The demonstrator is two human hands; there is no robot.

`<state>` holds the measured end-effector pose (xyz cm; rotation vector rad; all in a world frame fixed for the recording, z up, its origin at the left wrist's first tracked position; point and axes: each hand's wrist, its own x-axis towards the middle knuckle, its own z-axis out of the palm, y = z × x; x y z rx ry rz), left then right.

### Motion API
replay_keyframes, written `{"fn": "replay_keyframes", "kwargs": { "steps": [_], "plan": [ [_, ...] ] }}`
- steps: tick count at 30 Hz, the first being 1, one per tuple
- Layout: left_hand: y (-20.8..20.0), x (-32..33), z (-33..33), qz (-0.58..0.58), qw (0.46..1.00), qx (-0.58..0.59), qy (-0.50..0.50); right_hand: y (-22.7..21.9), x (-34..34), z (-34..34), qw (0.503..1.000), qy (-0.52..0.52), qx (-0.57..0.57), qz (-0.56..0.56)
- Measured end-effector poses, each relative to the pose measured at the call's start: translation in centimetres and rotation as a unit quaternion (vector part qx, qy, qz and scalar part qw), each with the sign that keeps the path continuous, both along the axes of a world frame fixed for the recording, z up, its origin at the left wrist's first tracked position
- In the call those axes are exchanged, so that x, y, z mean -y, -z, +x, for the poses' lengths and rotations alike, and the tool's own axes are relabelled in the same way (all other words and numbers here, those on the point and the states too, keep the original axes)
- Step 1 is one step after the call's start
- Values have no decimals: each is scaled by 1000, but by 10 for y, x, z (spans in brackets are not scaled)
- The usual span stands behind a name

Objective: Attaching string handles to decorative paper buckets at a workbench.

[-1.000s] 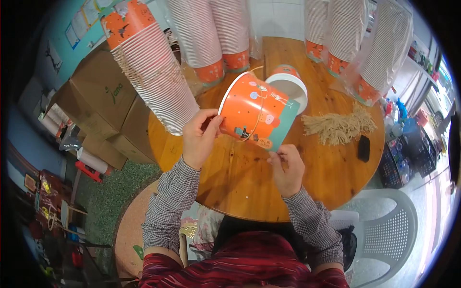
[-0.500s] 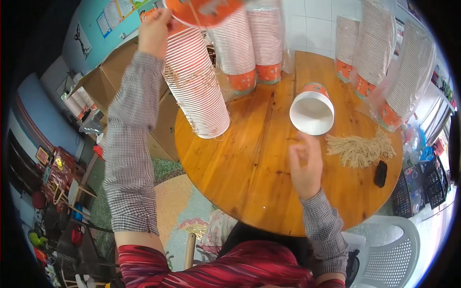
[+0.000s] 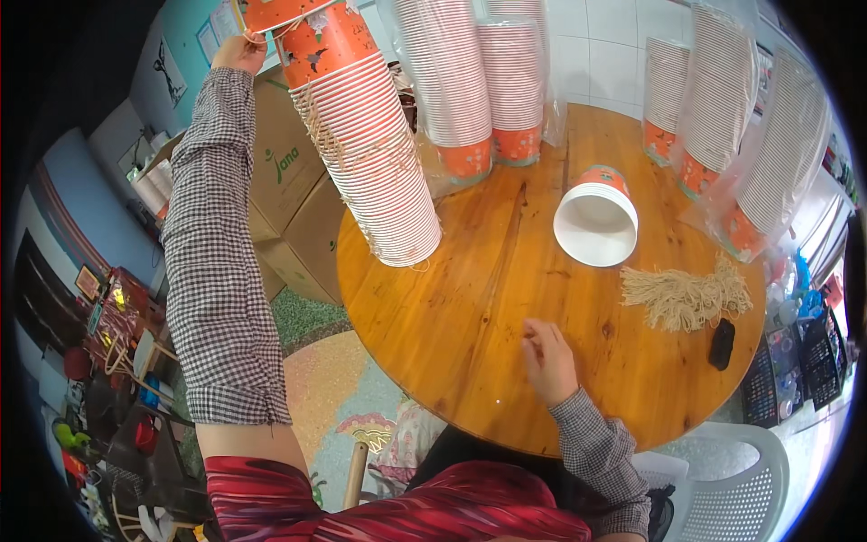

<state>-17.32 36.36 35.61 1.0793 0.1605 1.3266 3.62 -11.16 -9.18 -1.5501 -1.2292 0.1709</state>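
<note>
Orange cup [image 3: 274,13], plus green-lettered brown carton [image 3: 282,122]

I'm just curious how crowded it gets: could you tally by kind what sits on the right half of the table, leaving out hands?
Tall cup stacks: 3
Cup lying on its side (possibly several nested, counted once): 1
String bundle: 1
Small black object: 1
Total: 6

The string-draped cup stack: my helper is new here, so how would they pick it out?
Find the round wooden table, then its left edge. The cup stack standing there is unwrapped, tan strings down its side, unlike the plastic-bagged stacks nearby.
</note>
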Motion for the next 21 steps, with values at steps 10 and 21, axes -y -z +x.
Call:
{"fn": "replay_keyframes", "kwargs": {
  "steps": [10, 21],
  "plan": [
    [4, -33, 11, -10, 999, -13, -29, 13, 0, -1, 998, -39, 9, -49],
    [28, -64, -11, -47, 998, -38, 3, 11, -2, -8, 995, -63, 5, -73]
  ]
}}
